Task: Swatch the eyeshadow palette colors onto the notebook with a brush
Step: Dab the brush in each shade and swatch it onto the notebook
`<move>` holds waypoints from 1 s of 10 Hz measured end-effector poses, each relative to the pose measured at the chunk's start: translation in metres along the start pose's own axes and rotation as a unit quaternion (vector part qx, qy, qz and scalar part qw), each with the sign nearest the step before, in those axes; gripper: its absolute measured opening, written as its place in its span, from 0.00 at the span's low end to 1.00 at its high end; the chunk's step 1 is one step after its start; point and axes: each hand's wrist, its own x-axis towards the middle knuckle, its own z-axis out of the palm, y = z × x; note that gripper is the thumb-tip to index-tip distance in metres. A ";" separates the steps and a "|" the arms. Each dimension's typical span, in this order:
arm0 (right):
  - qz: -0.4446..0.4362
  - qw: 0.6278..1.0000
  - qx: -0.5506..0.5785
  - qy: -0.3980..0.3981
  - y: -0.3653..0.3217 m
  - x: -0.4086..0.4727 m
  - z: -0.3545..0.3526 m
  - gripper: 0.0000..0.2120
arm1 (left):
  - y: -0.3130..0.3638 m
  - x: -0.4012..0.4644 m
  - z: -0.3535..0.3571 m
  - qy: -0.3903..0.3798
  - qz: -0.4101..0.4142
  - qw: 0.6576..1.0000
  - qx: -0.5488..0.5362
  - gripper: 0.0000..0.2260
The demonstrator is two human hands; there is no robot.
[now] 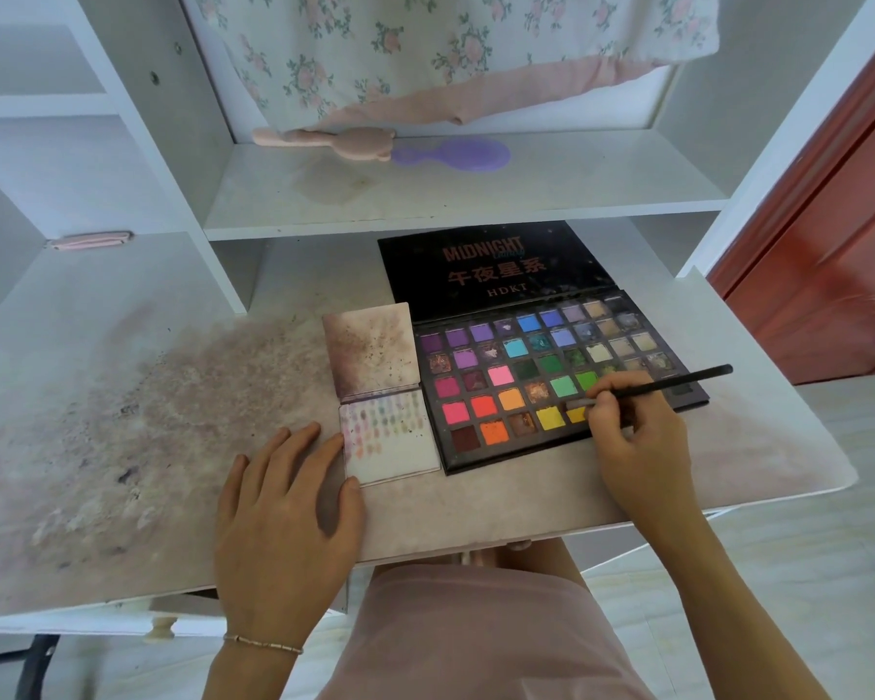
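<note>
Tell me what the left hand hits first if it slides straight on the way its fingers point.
The left hand lies flat, fingers pointing up and slightly right. The open notebook comes first: the thumb already seems to touch its near-left corner. The other fingers would likely cross bare desk, though depth is unclear.

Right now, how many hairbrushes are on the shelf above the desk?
2. A pink bear-shaped brush lies at the back left of the shelf; a purple brush lies just right of it, their ends meeting. The hanging floral cloth may hide others.
</note>
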 end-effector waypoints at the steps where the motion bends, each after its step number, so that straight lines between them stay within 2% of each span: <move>1: -0.022 0.998 0.051 -0.022 -0.012 -0.004 0.014 0.14 | -0.001 0.000 0.000 -0.002 0.002 1.000 0.003 0.21; 2: -0.025 0.992 0.111 -0.053 -0.024 -0.013 0.036 0.10 | 0.000 0.000 0.000 -0.004 0.002 1.000 0.002 0.20; 5: -0.036 0.981 0.096 -0.163 -0.048 -0.025 0.079 0.08 | -0.002 0.000 -0.001 -0.021 -0.002 1.000 0.004 0.20; 7: -0.052 0.979 0.060 -0.185 -0.049 -0.024 0.080 0.15 | -0.002 0.000 -0.001 -0.025 -0.001 1.000 0.008 0.20; 9: -0.050 0.978 0.019 -0.201 -0.047 -0.024 0.082 0.08 | -0.002 0.000 0.000 -0.024 -0.003 1.000 0.004 0.20; 10: -0.046 0.979 0.011 -0.200 -0.046 -0.024 0.082 0.09 | -0.002 0.000 0.000 -0.024 -0.001 1.000 0.005 0.20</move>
